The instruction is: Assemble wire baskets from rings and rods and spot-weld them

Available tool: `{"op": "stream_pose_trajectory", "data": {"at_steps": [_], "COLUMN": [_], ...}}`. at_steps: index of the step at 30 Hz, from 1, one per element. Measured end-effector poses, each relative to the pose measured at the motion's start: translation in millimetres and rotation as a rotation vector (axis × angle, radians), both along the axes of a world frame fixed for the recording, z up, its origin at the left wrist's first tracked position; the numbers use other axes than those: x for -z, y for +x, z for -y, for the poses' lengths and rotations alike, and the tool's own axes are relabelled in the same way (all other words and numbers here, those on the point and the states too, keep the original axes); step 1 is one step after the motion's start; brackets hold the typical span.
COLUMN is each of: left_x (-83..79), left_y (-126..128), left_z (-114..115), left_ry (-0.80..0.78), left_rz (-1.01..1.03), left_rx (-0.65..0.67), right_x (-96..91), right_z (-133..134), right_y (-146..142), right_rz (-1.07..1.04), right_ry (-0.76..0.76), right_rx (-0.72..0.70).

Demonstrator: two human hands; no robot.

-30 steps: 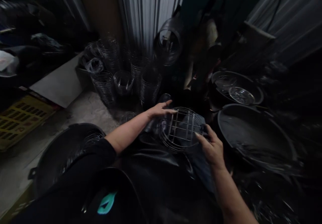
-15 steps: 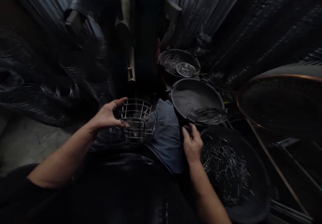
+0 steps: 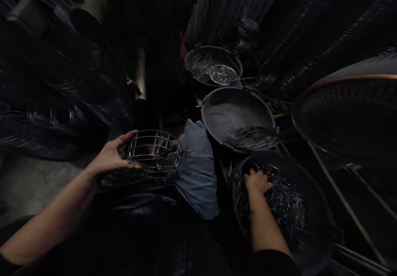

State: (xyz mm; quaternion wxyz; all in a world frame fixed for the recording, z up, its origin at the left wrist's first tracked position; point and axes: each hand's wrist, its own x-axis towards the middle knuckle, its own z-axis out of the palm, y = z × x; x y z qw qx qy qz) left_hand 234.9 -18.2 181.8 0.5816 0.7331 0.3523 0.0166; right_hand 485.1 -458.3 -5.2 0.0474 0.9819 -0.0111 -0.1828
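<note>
My left hand (image 3: 113,156) grips the left side of a round wire basket (image 3: 155,154), thumb and fingers around its rim. The basket is tilted, its bars apart enough to see through. Over to the right, my right hand (image 3: 257,181) reaches into a dark tub and rests on a heap of short metal wire pieces (image 3: 287,201); its fingers are spread, with the tips partly hidden among the pieces. Blue denim cloth (image 3: 198,168) lies just right of the basket.
Beyond the dark tub (image 3: 325,210) stands a grey basin (image 3: 217,110) holding a coil of thin wire (image 3: 251,137). A farther basin (image 3: 237,61) holds wire rings and a small metal dish (image 3: 221,74). A large fan-like guard (image 3: 344,114) stands at right; a metal pipe (image 3: 140,73) rises ahead.
My right hand has moved from beside the tub down and right onto the wire pieces, its fingers spreading. My left hand and the basket sit slightly farther left, the basket tilted differently.
</note>
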Motion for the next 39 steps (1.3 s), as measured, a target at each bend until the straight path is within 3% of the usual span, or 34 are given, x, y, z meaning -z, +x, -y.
{"op": "stream_pose_trajectory", "data": {"at_steps": [5,11,16,27,31,39], "left_x": [-0.3,-2.1,-5.1,-7.9,-5.1,-14.6], "left_y": [0.8,-2.2,-8.8,-12.7,-17.4,-20.7], "left_z": [4.2,7.6,10.1,22.4,21.7,29.1], "left_ry": [-0.048,-0.082,-0.037,0.097,0.147,0.205], "left_rz": [0.006,0.025,0.034,0.034,0.044,0.004], "left_rx": [-0.060,-0.105,-0.089,-0.111,-0.082,-0.061], "right_x": [2.2,9.6,7.4,-13.9,-17.8,-31.8], "right_z": [-0.7,0.3,2.7,36.7,48.2,58.7], "right_y": [28.8,15.9,14.0,-7.2,-15.9,-19.4], "right_rz": [-0.027,-0.026,-0.011,-0.121,-0.218,-0.375], "right_ry": [-0.018,0.095,0.373,1.207,1.338,1.387], "right_rx": [-0.039,0.064,0.203,0.689,0.761,0.738]}}
